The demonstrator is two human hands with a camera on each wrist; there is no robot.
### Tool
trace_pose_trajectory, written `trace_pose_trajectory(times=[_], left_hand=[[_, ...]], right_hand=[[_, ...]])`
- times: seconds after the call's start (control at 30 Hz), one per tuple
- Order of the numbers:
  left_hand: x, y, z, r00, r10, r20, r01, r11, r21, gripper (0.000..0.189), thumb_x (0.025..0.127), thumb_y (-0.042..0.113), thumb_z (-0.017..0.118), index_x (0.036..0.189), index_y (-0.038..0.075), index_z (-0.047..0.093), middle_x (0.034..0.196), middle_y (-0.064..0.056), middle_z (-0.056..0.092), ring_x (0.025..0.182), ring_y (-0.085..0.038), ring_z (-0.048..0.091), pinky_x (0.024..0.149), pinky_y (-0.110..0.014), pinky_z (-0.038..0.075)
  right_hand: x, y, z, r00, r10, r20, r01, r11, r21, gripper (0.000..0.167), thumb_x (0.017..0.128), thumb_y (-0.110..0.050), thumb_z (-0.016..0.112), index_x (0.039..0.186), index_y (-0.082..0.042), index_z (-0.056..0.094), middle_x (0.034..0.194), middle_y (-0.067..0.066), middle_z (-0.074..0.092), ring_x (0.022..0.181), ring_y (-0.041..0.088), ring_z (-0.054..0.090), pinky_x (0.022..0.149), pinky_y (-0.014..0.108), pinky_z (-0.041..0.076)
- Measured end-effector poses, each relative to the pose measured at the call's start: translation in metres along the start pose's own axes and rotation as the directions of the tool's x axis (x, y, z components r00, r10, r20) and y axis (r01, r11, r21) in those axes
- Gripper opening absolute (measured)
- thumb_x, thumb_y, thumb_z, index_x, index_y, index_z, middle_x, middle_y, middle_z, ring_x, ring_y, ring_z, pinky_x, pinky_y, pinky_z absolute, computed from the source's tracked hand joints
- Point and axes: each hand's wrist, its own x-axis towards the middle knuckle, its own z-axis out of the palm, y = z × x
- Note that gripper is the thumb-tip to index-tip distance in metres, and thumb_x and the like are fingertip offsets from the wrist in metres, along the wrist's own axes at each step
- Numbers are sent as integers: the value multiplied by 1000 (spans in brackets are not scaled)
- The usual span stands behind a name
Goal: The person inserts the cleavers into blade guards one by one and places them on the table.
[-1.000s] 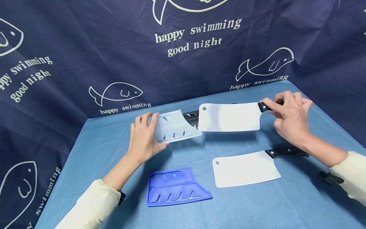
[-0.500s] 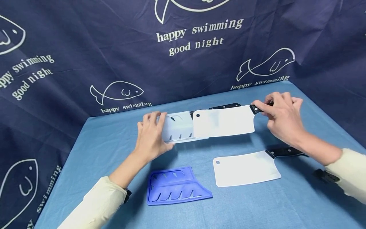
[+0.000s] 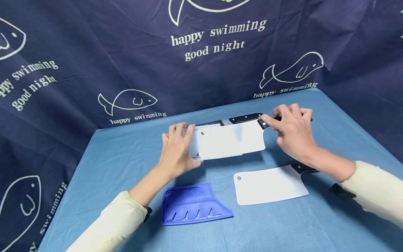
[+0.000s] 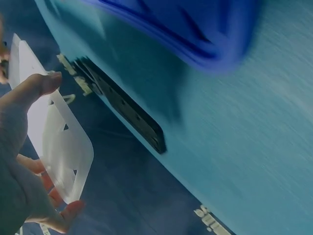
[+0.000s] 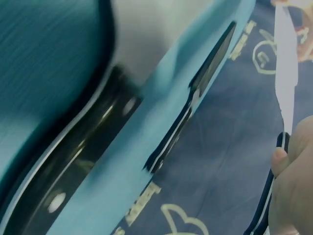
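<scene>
My left hand (image 3: 176, 148) grips a translucent white blade sheath (image 3: 193, 144), thumb at its lower edge and fingers along the top. My right hand (image 3: 292, 131) holds a cleaver (image 3: 248, 140) by its black handle, the broad blade pointing left. Most of that blade overlaps the sheath, both raised over the table. In the left wrist view, the sheath (image 4: 63, 142) sits between thumb and fingertips, its small slots showing. The right wrist view shows the cleaver's handle (image 5: 266, 198) in my right hand (image 5: 298, 181), its blade (image 5: 286, 73) running up toward the left hand.
A second cleaver (image 3: 269, 185) lies at the front right, its handle partly behind my right forearm. To its left is a blue blade sheath (image 3: 193, 206). At the back lies a black-handled knife (image 3: 245, 118) in a dark sheath (image 3: 209, 123), partly hidden. A patterned navy cloth (image 3: 220, 77) hangs behind.
The right hand has moved left with the cleaver, and the left hand has brought the sheath right. Blade and sheath, at first barely meeting, now overlap for most of the blade's length.
</scene>
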Motion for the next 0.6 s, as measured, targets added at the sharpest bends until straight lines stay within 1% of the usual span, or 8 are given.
trace_pose_trajectory(times=[0.17, 0.27, 0.4, 0.6], left_hand=[[5, 22, 0, 1000, -1, -16, 0, 1000, -20, 102, 48, 48, 88, 132, 4, 49, 126, -16, 46, 111, -35, 41, 70, -47, 35], [8, 30, -2, 999, -10, -31, 9, 1000, -24, 103, 49, 47, 89, 133, 4, 49, 126, -16, 46, 110, -35, 41, 69, -47, 34], [9, 32, -4, 999, -28, -27, 27, 1000, -12, 104, 49, 47, 90, 134, 4, 49, 127, -16, 46, 111, -34, 41, 71, -47, 34], [9, 31, -6, 1000, -24, -9, 23, 1000, -8, 105, 50, 48, 90, 136, 5, 47, 128, -14, 46, 111, -34, 41, 73, -47, 35]], right_hand=[[9, -23, 11, 1000, -19, 12, 20, 999, -27, 66, 64, 20, 43, 112, -16, 69, 92, 15, 51, 77, 35, 37, 69, 58, 23], [13, -29, 12, 1000, -23, 17, 24, 999, -44, 68, 62, 21, 41, 111, -15, 70, 92, 15, 51, 76, 36, 37, 68, 58, 24], [17, -30, 11, 1000, -15, 26, 16, 999, -51, 68, 63, 22, 43, 113, -14, 71, 94, 15, 52, 77, 36, 38, 68, 58, 25], [17, -28, 10, 998, 10, 55, -8, 999, -38, 63, 66, 20, 48, 114, -13, 72, 94, 14, 54, 78, 35, 40, 70, 56, 27]])
